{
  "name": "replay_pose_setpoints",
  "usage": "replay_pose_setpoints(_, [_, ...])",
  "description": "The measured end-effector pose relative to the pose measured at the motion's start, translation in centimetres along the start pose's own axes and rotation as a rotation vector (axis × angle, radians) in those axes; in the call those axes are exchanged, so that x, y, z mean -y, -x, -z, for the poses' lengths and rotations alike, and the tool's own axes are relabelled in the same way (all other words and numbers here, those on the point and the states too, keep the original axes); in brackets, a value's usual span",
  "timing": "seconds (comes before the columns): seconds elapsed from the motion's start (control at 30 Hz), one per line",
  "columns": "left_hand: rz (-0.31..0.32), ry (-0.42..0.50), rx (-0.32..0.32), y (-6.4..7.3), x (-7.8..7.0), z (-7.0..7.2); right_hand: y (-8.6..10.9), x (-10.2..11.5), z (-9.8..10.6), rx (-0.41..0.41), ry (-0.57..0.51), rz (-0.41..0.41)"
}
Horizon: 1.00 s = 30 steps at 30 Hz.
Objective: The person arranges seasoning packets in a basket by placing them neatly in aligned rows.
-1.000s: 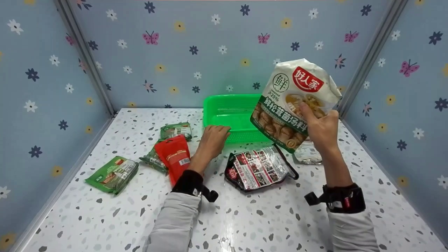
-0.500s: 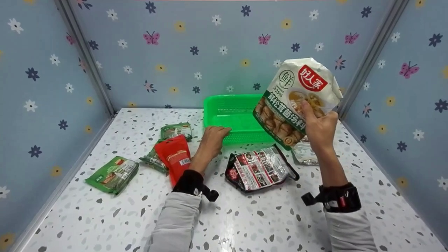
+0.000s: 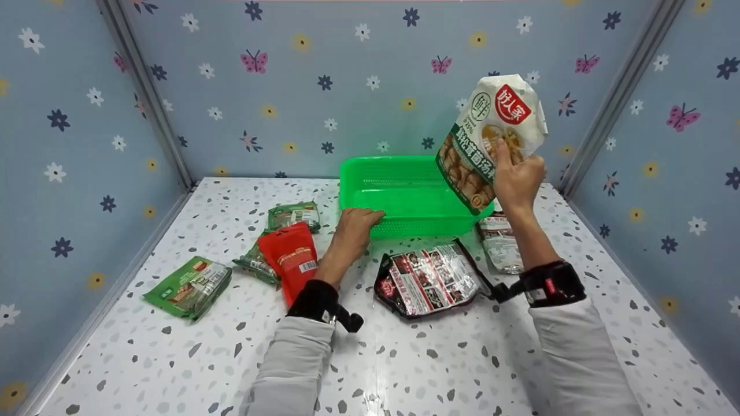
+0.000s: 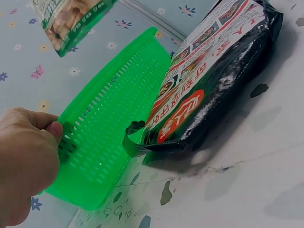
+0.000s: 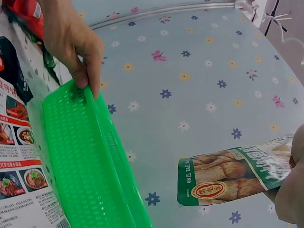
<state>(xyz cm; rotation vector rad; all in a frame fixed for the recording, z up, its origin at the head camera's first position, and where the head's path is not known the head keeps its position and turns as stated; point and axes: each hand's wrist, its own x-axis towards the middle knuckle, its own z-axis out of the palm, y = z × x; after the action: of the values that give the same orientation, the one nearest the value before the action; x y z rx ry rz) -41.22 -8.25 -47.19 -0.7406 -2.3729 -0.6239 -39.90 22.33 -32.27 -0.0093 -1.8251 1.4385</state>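
My right hand (image 3: 519, 182) grips a white and green soup seasoning pouch (image 3: 485, 133) with mushrooms printed on it, thumb across its front. The pouch is tilted and held up over the right end of the green basket (image 3: 404, 226). At the basket's front left corner, my left hand (image 3: 354, 234) pinches the rim between thumb and fingers, as the left wrist view shows with the hand (image 4: 28, 156) at the edge. In the right wrist view the pouch (image 5: 228, 175) hangs beside the basket (image 5: 90, 152), apart from it.
A black and red packet (image 3: 430, 280) lies in front of the basket. Another packet (image 3: 500, 242) is partly behind my right wrist. Left of my left arm lie a red pouch (image 3: 289, 260) and green packets (image 3: 191, 286). Patterned walls (image 3: 370, 104) enclose the table.
My right hand has raised the pouch and carried it farther back, over the basket, uncovering more of the packet behind it. The left hand has stayed at the basket's rim.
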Motion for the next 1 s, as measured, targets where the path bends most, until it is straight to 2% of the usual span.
replay_pose_setpoints(0.1, [0.012,0.013,0.003,0.0,0.1,0.1,-1.2,-0.9,-1.0,0.002,0.098,-0.007])
replay_pose_setpoints(0.23, [0.019,0.01,0.008,-0.1,0.1,0.1,-2.2,-2.5,-2.1,0.029,0.169,-0.024])
replay_pose_setpoints(0.37, [0.0,0.009,-0.002,-0.1,0.1,0.0,-2.7,-4.1,-2.8,0.054,0.224,-0.048])
replay_pose_setpoints(0.53, [0.016,0.016,0.015,-0.2,0.0,0.0,-2.8,-5.5,-3.3,0.082,0.258,-0.065])
replay_pose_setpoints(0.73, [0.044,0.012,0.042,-0.4,-0.1,0.3,-2.8,-6.6,-4.1,0.056,0.269,-0.081])
replay_pose_setpoints(1.0, [0.021,0.002,0.048,-0.1,-0.2,0.5,-1.9,-8.4,-4.4,0.113,0.375,-0.112])
